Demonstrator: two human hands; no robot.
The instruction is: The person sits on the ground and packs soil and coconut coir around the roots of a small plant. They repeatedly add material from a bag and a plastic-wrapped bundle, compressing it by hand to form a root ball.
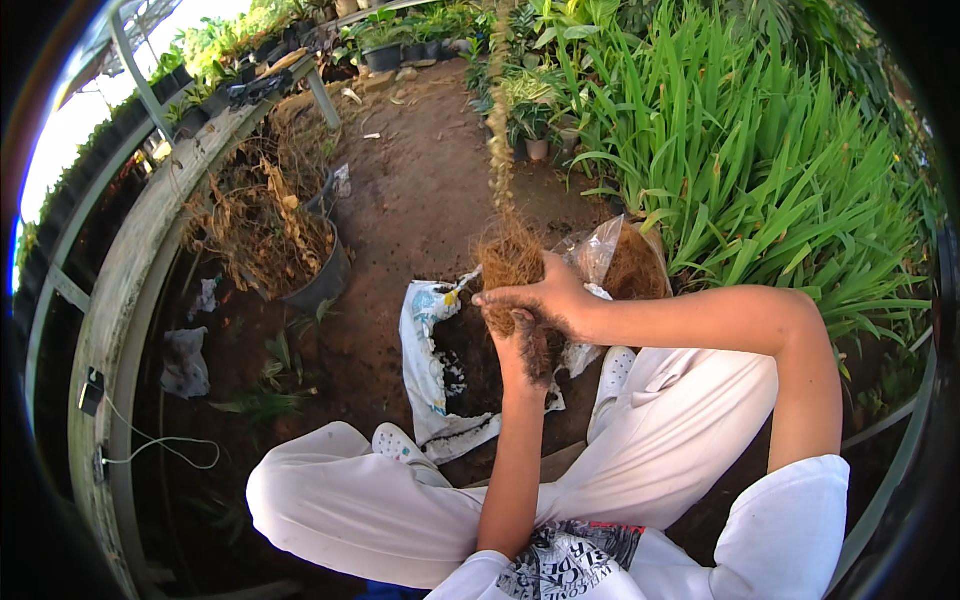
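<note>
Both my hands grip a bundle of brown coconut fibre above an open white sack. My left hand, smeared with dark soil, holds the bundle's lower end from below. Across its middle wraps my right hand, also soiled at the palm and wrist. A pale, knobbly strand runs down from the top of the picture to the bundle's tip; whether it is tied there cannot be made out. Dark potting soil fills the torn-open sack. To its right, more coconut fibre sits in a clear plastic bag.
A black pot of dried plants stands at left beside a long ledge. On the ledge lies a small device with a white cable. Dense green leaves crowd the right. Bare earth stretches ahead.
</note>
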